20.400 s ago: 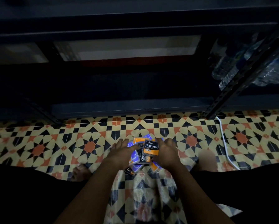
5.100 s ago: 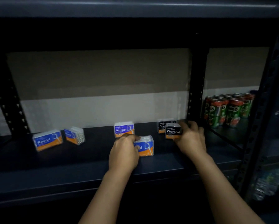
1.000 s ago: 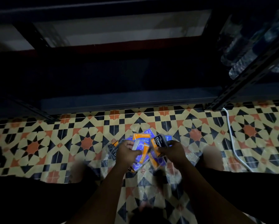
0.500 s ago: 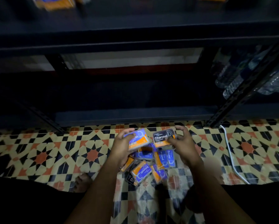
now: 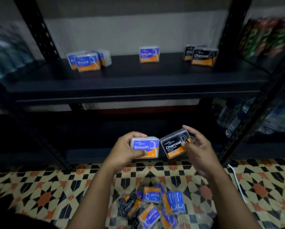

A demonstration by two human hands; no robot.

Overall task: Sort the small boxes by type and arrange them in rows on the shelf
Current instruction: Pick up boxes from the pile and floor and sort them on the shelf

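Black steel shelf [image 5: 138, 83] spans the upper frame, its board carrying three groups of small clear plastic boxes. At 10 o'clock stand the blue-and-orange "Round" boxes [image 5: 88, 62], at 12 o'clock a single blue-and-orange "Smooth" box on the shelf [image 5: 149, 54], at 1 o'clock the black-and-orange "Charcoal" boxes on the shelf [image 5: 202, 56]; the groups are well apart.

Left hand [image 5: 124, 154] is at frame centre, fingers curled over the top and thumb pressed on the front of a blue-and-orange "Smooth" box in hand [image 5: 145, 147]. Right hand [image 5: 198, 152] grips a black-and-orange "Charcoal" box in hand [image 5: 175, 145], tilted, thumb on its front face and fingers behind. The two held boxes sit just beside each other, in front of the lower shelf bay.

At 6 o'clock a loose heap of mixed boxes [image 5: 153, 207] lies on the patterned tile floor [image 5: 39, 192]. Blurred green cans [image 5: 269, 35] stand at 2 o'clock, clear water bottles [image 5: 247, 118] at 3 o'clock, a white cable [image 5: 237, 184] at 4 o'clock
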